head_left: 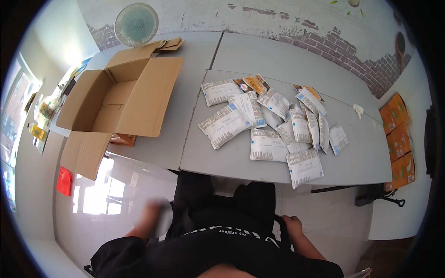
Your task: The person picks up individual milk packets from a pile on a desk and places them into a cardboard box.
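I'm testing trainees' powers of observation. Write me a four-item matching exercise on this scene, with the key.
Column 1
1. White packets
2. Left hand
3. Cardboard box
4. Orange boxes

Column 2
A. Stacked at the far right of the picture
B. Flaps spread open
C. Piled loosely on the grey table
D. Blurred, at the lower left of the picture

Right pairs: 1-C, 2-D, 3-B, 4-A

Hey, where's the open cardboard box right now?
In the head view, the open cardboard box is at the left, on the grey table, to the left of the pile of white packets.
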`<state>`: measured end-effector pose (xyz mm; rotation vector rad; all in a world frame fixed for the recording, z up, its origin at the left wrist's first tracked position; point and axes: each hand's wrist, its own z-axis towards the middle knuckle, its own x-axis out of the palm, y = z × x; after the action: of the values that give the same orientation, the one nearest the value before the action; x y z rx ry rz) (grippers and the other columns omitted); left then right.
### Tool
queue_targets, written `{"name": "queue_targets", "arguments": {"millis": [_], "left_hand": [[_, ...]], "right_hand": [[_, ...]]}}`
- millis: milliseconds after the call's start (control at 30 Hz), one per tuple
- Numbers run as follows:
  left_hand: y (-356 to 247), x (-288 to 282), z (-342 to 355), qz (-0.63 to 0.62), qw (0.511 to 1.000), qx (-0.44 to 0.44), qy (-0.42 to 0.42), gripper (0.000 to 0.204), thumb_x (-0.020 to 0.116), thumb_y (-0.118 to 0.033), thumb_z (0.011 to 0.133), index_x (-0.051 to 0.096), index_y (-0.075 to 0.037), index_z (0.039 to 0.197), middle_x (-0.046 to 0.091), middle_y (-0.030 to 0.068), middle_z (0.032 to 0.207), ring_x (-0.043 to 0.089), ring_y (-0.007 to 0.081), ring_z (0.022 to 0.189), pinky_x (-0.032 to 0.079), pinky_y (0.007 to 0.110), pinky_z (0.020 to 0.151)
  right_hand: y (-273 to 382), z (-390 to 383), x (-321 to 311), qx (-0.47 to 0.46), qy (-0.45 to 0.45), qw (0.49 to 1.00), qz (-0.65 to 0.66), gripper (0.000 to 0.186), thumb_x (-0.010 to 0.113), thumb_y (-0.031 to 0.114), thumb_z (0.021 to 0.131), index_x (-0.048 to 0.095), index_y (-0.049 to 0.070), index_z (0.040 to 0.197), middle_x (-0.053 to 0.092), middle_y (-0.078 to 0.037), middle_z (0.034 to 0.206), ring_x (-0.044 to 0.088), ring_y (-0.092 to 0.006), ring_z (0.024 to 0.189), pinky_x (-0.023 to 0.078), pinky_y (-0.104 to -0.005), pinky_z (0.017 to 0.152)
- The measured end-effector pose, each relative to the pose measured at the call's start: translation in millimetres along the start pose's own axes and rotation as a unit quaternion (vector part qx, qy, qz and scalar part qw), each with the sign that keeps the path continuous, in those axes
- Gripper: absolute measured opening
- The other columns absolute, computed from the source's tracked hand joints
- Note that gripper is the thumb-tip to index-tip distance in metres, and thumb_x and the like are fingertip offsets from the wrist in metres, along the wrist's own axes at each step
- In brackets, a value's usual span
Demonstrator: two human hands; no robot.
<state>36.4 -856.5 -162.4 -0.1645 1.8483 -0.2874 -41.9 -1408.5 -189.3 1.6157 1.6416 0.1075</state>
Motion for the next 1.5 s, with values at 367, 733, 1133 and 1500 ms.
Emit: {"name": "queue_targets", "arguments": {"millis": [367, 733, 1133, 1500], "left_hand": [[-148.2, -112.2, 61.9, -0.140, 0.861, 0.380, -0.307, 0.031, 0.072, -0.008, 0.079, 0.064, -0.006, 0.109, 0.054, 0.0133, 0.134, 0.053, 0.0336, 0.122, 0.045, 0.042, 0.100], [-249.8, -144.3, 216.5, -0.002, 0.955, 0.240, -0.174, 0.084, 0.073, -0.045, 0.075, 0.041, -0.007, 0.143, 0.034, 0.0164, 0.151, 0.035, 0.0328, 0.137, 0.030, 0.041, 0.113], [-218.9, -154.2, 226.2, -0.587, 0.795, 0.152, -0.031, 0.055, 0.070, -0.014, 0.081, 0.050, 0.001, 0.131, 0.056, 0.0147, 0.124, 0.057, 0.0221, 0.108, 0.045, 0.032, 0.094], [-249.1, -159.8, 219.2, -0.845, 0.450, 0.210, 0.201, 0.060, 0.055, -0.030, 0.092, 0.034, 0.000, 0.140, 0.051, 0.0190, 0.130, 0.051, 0.0333, 0.125, 0.049, 0.048, 0.098]], "right_hand": [[73.4, -41.7, 13.6, -0.420, -0.076, 0.852, -0.302, 0.032, 0.065, 0.030, 0.083, 0.069, 0.000, 0.095, 0.068, -0.019, 0.095, 0.065, -0.0357, 0.089, 0.052, -0.0423, 0.080], [257.1, -92.1, 49.2, -0.746, -0.070, 0.629, -0.205, 0.034, 0.069, 0.025, 0.082, 0.066, 0.004, 0.107, 0.061, -0.015, 0.123, 0.056, -0.0321, 0.116, 0.042, -0.0476, 0.100], [306.6, -10.9, 35.2, -0.656, -0.158, 0.638, -0.372, 0.073, 0.058, 0.067, 0.079, 0.058, 0.016, 0.131, 0.044, -0.018, 0.144, 0.029, -0.0359, 0.141, 0.014, -0.0594, 0.114], [322.4, -1.5, 42.2, -0.704, -0.095, 0.666, -0.226, 0.065, 0.062, 0.050, 0.087, 0.055, 0.002, 0.130, 0.046, -0.020, 0.142, 0.038, -0.0325, 0.136, 0.027, -0.0477, 0.112]]}}
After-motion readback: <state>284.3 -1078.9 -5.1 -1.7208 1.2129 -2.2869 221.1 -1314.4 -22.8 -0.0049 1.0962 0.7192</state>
